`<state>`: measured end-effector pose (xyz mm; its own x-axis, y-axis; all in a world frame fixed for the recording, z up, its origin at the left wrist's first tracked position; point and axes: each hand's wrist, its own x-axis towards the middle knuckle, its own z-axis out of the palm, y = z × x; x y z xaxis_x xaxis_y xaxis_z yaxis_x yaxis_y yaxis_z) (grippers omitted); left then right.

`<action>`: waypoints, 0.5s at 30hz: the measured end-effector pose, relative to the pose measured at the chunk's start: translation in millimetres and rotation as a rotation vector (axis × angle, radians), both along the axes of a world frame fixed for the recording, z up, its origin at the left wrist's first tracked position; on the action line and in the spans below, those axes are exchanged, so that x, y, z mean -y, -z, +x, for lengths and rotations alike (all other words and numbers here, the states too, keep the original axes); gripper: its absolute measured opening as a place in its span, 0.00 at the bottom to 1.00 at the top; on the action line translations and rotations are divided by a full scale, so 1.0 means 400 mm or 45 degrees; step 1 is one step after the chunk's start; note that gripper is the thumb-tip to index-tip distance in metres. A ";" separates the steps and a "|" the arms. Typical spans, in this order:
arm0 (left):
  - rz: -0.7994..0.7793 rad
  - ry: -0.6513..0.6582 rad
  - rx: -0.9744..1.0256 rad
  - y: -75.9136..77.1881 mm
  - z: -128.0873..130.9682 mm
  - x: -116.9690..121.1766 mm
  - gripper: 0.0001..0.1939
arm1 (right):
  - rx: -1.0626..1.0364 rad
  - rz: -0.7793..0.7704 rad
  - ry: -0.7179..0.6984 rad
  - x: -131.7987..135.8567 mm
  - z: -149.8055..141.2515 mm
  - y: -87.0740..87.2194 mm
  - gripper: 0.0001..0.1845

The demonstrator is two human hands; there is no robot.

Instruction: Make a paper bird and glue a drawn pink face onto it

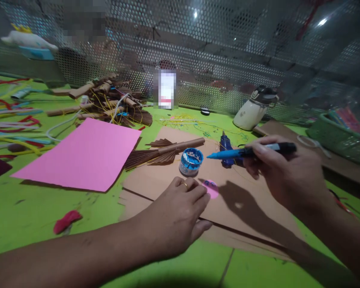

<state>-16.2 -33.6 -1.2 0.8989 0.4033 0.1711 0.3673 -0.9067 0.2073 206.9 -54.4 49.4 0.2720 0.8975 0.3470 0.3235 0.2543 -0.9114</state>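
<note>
Works at a bright green bench (27,212), leaning in over stacked sheets of tan cardboard (156,178) at its middle. Has a tangled heap of rolled and pleated brown pieces (108,100) toward the back left and, nearer, a broad pink sheet (84,156). Has a separate pleated brown piece (168,150) lying partly on the cardboard, and a pale flask with a dark lid (249,114) standing at the back right. Rests the left hand (186,208) palm down on the cardboard, fingers bent and close together, apparently gripping nothing. Holds the right hand (276,172) raised, nearer than a dark blue tool (226,150), seemingly a glue gun, with fingers closed round a blue-tipped marker (232,154). Points the marker leftward, tip just beside a small open pot smeared with blue (190,165), apparently touching nothing. Has a little pink disc (211,192) on the cardboard, directly at the left fingertips. Shows two small dark marks (210,183) already on the disc's upper part, with the lower part plain; looks partway through marking, to judge by that blank area, with no sure sign of how much remains.
</note>
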 end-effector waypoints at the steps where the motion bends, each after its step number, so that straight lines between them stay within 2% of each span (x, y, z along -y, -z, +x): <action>1: 0.014 -0.005 0.008 0.001 0.000 0.001 0.18 | -0.027 -0.009 -0.020 -0.018 -0.014 -0.008 0.09; 5: 0.050 -0.011 0.036 0.001 0.001 0.003 0.20 | -0.012 -0.110 -0.140 -0.093 -0.057 -0.005 0.11; 8: 0.065 -0.005 0.036 0.001 0.001 0.003 0.20 | 0.140 -0.174 -0.201 -0.133 -0.080 0.006 0.12; 12: 0.076 -0.009 0.058 0.004 0.000 0.002 0.18 | 0.491 -0.167 -0.259 -0.156 -0.097 0.011 0.09; 15: 0.076 -0.005 0.066 0.005 0.000 0.002 0.18 | 0.552 -0.166 -0.275 -0.153 -0.093 0.006 0.08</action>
<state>-16.2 -34.2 -3.1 0.8866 0.3949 0.2410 0.3614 -0.9164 0.1720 169.7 6.7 47.1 -0.0695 0.9609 0.2681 0.6318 0.2504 -0.7335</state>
